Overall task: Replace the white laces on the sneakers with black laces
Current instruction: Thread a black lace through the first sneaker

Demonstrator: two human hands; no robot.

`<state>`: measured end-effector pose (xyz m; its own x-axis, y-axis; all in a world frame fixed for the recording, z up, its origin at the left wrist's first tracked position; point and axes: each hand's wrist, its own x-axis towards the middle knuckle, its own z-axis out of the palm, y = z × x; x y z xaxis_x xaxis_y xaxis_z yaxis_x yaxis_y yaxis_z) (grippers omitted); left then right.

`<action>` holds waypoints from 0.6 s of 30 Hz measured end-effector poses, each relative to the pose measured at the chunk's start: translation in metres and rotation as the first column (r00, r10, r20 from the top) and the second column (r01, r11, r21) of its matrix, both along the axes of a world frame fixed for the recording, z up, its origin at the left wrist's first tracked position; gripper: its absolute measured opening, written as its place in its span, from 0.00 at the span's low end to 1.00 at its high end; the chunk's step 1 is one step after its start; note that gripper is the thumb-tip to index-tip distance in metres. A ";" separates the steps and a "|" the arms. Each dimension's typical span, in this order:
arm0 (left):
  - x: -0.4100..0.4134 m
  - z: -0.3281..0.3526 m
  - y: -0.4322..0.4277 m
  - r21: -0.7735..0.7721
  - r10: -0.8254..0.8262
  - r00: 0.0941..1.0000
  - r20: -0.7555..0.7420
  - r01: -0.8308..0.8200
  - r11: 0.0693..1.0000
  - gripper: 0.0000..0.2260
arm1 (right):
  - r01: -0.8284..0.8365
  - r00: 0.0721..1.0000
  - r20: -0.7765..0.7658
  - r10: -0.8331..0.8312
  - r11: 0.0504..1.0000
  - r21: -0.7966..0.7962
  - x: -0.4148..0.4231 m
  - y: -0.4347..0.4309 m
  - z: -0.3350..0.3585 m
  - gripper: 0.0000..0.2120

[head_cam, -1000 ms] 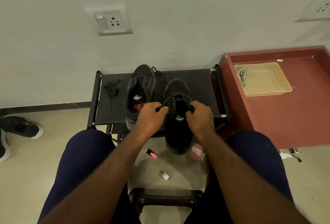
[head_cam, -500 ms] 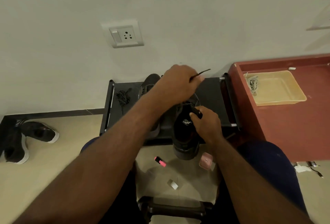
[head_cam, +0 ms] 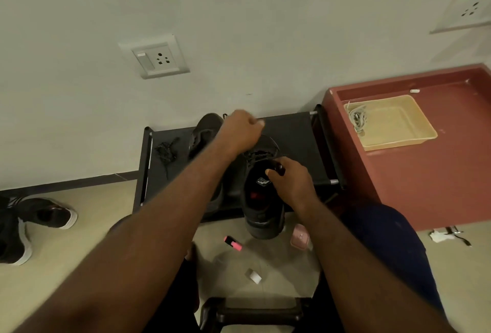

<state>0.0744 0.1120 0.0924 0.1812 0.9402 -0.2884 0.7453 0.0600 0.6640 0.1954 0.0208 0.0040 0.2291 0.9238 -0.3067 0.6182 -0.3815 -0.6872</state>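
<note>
The lace [head_cam: 255,153] threaded in the sneaker [head_cam: 261,216] is probably light, limp and slightly slick, best pinched at its stiff tip. The soft-sided sneaker steadies best at the tongue. The right hand [head_cam: 291,181] pinches it there, its heel overhanging the counter [head_cam: 295,141]. The left hand [head_cam: 243,131] is curled above; blur hides whether it holds lace. Two sneakers, counting the second sneaker [head_cam: 206,131]; one spare lace [head_cam: 166,149]; one white bundle [head_cam: 357,117]; one tray [head_cam: 398,141].

Matt sneaker [head_cam: 263,223], smooth plastic tray [head_cam: 398,144], seemingly cloth rack [head_cam: 295,141].
</note>
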 end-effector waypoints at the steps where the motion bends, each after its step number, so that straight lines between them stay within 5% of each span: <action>1: -0.009 -0.025 -0.001 -0.046 0.074 0.991 -0.110 -0.079 0.996 0.13 | -0.005 1.000 -0.002 0.005 1.000 -0.002 0.000 0.000 0.000 0.14; 3: -0.019 -0.059 -0.006 -0.155 0.207 0.970 -0.126 -0.226 0.962 0.14 | -0.019 1.000 0.011 0.019 1.000 -0.009 -0.001 0.001 0.000 0.14; 11: -0.006 -0.067 0.004 -0.295 0.540 0.761 0.360 -0.456 0.840 0.23 | -0.080 0.995 -0.055 0.077 0.995 -0.055 0.000 -0.001 0.003 0.16; 14: -0.005 -0.033 0.014 -0.184 0.344 0.828 0.443 -0.291 0.939 0.18 | -0.069 0.995 -0.080 0.065 0.996 -0.058 0.002 -0.001 0.007 0.14; 18: -0.003 0.009 0.021 0.028 -0.178 0.956 0.232 0.177 0.984 0.13 | 0.010 0.994 -0.111 -0.016 0.998 -0.057 0.006 0.002 0.009 0.22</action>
